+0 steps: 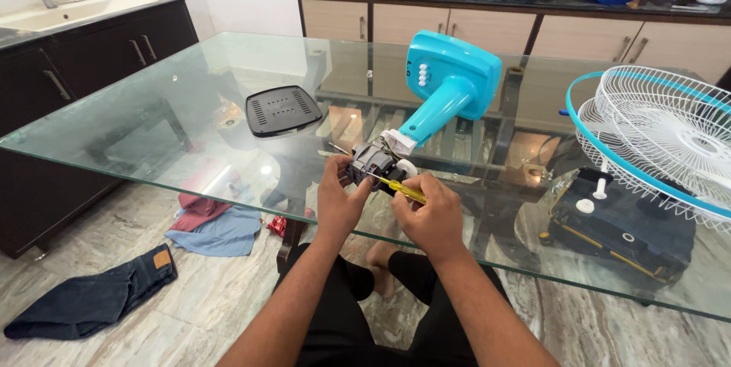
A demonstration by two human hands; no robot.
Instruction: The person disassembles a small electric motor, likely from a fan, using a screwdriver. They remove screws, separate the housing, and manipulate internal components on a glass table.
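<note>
The right hand [429,217] is clenched around a yellow-handled screwdriver [397,187], its tip set against the fan motor [371,161]. The left hand [337,198] curls around that motor at the near edge of the glass bench [152,116]. At one o'clock lies the turquoise fan base [452,76]; at three, white fan grilles [662,135]; at eleven, a black vented cover [282,110].

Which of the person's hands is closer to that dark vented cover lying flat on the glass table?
Left. The left hand grips the fan motor, below and right of the dark vented cover. The right hand, holding the yellow screwdriver, is farther right.
</note>
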